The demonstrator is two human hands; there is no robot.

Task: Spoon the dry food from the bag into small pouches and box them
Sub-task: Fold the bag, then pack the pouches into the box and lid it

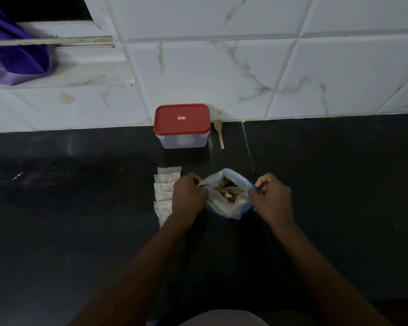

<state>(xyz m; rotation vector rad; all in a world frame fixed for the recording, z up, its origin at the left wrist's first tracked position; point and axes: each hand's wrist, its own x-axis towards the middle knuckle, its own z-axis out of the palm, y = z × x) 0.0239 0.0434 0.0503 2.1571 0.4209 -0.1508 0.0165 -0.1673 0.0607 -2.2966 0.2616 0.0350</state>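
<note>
Bag position: the bag (239, 203) is stood on the dark counter (80, 208), between the two hands, with the pouches (166, 182) just to its left and the box (181, 137) well behind it at the tiled wall
Bag appearance: thin, cloudy plastic with a blue rim is noted; the mouth is drawn wide, and brown and pale pieces of dry food (226, 188) are seen inside
Bag handling: the bag is judged light, soft and limp; it is expected to slump or tip if let go, and the film is likely slippery
Where to hold: the rim is best taken at opposite sides; for spooning, one side should be kept pinched so the mouth is held open
Left hand: the left hand (189, 196) is clenched on the left edge of the rim
Right hand: the right hand (272, 198) is clenched on the right edge of the rim
Pouches: small clear packets are laid flat in an overlapping column, partly hidden by the left wrist; their contents cannot be told
Spoon: the pale spoon (219, 134) is laid just right of the box, untouched
Box: a red lid is fitted on a clear, rigid-looking tub
</note>
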